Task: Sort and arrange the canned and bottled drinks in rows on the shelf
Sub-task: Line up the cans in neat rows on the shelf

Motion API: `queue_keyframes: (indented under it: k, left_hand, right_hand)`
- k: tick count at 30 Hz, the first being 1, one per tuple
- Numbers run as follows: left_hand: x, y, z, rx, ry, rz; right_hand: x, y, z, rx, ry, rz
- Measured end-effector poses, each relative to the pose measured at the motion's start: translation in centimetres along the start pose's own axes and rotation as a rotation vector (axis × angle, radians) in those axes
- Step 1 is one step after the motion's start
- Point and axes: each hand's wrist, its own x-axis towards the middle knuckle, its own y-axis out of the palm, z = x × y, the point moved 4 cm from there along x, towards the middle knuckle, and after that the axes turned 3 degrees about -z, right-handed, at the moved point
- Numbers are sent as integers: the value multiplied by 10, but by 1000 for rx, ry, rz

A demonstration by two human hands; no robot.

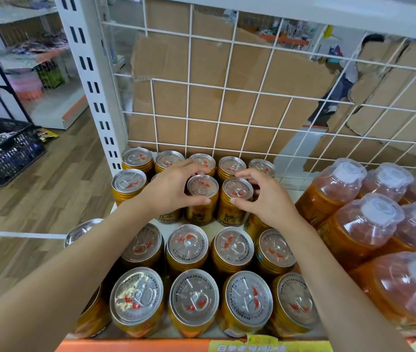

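White wire-backed shelf (293, 193) bears gold cans (193, 297) beside orange bottles (359, 224).

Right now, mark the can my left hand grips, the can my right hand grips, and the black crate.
Left-gripped can (202, 188): head view, centre of its silver lid.
Right-gripped can (240, 193): head view, pull tab on its lid.
Black crate (16, 158): head view, its front mesh wall.

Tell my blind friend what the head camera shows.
The left hand grips one gold can by its top and the right hand grips the can beside it. Other gold cans stand in rows on the shelf, wrapped orange bottles at right.
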Motion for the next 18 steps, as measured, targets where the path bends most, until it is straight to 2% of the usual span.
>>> queue_keyframes:
  k: [10,18]
  left_hand:
    - [0,0,-1,17,19,-24]
    - [0,-2,-4,76,18,34]
  right_hand:
    - [-1,-1,3,22,-15,38]
    - [-3,-4,9,27,12,96]
